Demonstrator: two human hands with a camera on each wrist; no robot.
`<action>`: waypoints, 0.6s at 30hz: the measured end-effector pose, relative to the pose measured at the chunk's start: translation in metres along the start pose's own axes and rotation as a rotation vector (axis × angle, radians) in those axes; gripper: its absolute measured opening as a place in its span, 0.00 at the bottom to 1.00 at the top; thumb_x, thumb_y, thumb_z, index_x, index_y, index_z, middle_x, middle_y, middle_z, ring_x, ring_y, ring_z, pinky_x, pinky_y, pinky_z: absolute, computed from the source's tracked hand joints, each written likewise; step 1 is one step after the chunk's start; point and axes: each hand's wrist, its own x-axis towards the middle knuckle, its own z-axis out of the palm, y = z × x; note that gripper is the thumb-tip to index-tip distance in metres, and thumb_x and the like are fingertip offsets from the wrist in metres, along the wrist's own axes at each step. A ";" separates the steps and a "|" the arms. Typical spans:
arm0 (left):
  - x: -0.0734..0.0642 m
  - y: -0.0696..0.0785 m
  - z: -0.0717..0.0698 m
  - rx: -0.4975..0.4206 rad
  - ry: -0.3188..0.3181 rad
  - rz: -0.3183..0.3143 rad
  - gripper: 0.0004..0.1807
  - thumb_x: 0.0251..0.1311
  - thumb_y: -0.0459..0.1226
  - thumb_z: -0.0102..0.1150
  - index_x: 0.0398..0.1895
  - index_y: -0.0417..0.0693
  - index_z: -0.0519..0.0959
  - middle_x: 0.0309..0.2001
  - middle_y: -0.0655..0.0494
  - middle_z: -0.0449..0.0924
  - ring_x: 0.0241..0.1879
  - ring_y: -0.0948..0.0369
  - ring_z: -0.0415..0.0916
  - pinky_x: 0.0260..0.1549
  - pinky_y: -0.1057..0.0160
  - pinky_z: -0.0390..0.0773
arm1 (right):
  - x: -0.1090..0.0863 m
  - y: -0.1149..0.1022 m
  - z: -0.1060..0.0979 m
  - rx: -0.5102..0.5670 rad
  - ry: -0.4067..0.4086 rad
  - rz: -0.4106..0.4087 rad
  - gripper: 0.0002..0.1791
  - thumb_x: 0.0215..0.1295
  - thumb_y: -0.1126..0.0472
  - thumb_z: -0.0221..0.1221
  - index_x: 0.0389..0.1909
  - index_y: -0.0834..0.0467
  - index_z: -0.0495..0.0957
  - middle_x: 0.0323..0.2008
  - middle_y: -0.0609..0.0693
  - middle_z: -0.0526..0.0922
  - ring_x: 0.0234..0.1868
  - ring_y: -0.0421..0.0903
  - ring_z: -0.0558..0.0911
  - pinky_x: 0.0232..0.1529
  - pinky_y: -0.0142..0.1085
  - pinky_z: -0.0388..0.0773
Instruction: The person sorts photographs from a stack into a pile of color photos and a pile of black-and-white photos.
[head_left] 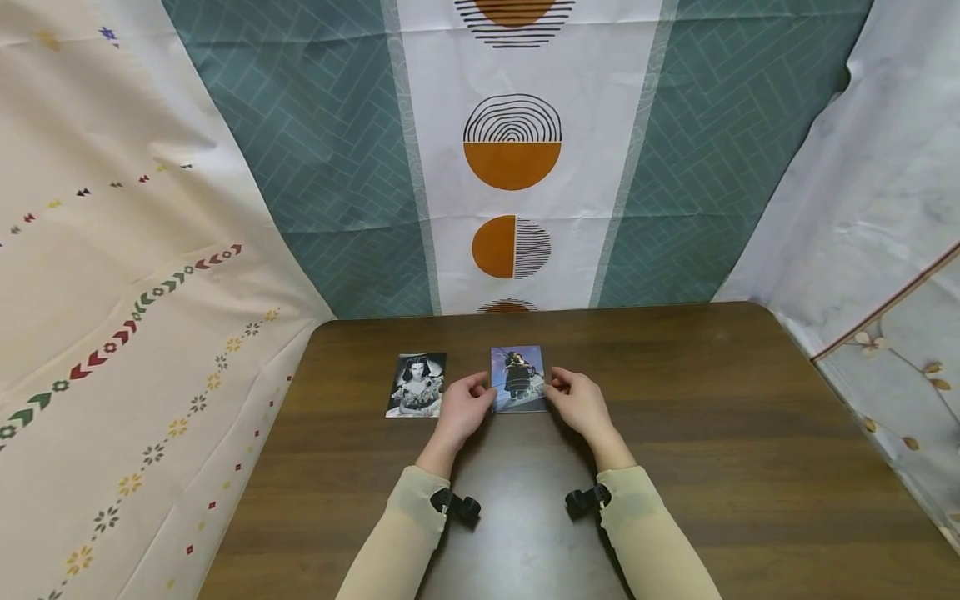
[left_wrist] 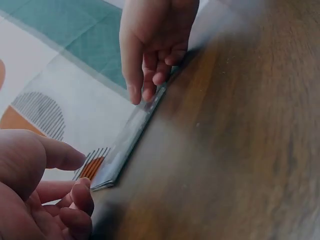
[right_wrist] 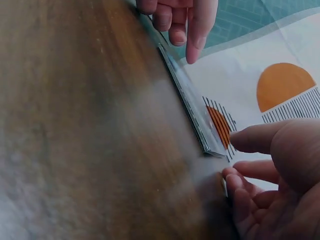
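A small stack of picture cards [head_left: 517,373] lies on the table, its top card showing a dark-clad figure on a blue-violet ground. My left hand [head_left: 465,407] is at its left edge, fingertips by the lower left corner. On the opposite side, my right hand [head_left: 583,403] has its thumb at the right edge. Both wrist views show loosely bent fingers beside the ends of the stack [left_wrist: 131,137], with no finger visibly curled round it. Layered edges show along the stack's near side [right_wrist: 186,102]. Left of it lies a black-and-white portrait card [head_left: 417,385], close to my left hand.
The brown wooden table [head_left: 712,450] reaches back to a teal and white patterned cloth [head_left: 345,167]. Cream cloth [head_left: 150,333] hangs at the left and pale cloth [head_left: 885,250] at the right. Each wrist carries a black camera mount [head_left: 457,506].
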 end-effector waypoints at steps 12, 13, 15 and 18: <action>0.002 -0.007 0.002 0.055 -0.011 -0.012 0.25 0.65 0.35 0.69 0.63 0.33 0.83 0.32 0.55 0.79 0.32 0.60 0.72 0.37 0.60 0.74 | -0.005 -0.003 0.006 -0.131 -0.022 0.006 0.29 0.73 0.56 0.66 0.70 0.66 0.78 0.58 0.65 0.79 0.58 0.62 0.79 0.61 0.58 0.75; 0.002 -0.007 0.002 0.061 -0.019 -0.012 0.25 0.64 0.35 0.69 0.64 0.32 0.83 0.32 0.55 0.79 0.32 0.60 0.72 0.36 0.60 0.73 | -0.005 -0.003 0.006 -0.132 -0.023 0.009 0.30 0.73 0.56 0.66 0.70 0.66 0.78 0.58 0.65 0.79 0.58 0.62 0.79 0.61 0.58 0.75; 0.002 -0.007 0.001 0.073 -0.032 -0.008 0.26 0.64 0.34 0.69 0.64 0.32 0.82 0.31 0.56 0.78 0.31 0.60 0.72 0.36 0.60 0.73 | -0.005 -0.003 0.006 -0.137 -0.020 0.009 0.30 0.73 0.56 0.66 0.70 0.65 0.78 0.58 0.65 0.79 0.58 0.62 0.79 0.61 0.58 0.75; 0.003 -0.007 0.001 0.081 -0.049 0.001 0.26 0.63 0.34 0.70 0.64 0.31 0.82 0.30 0.56 0.77 0.31 0.60 0.71 0.35 0.61 0.72 | -0.005 -0.002 0.007 -0.142 -0.014 0.012 0.30 0.72 0.55 0.66 0.70 0.65 0.78 0.58 0.65 0.78 0.58 0.63 0.79 0.60 0.58 0.75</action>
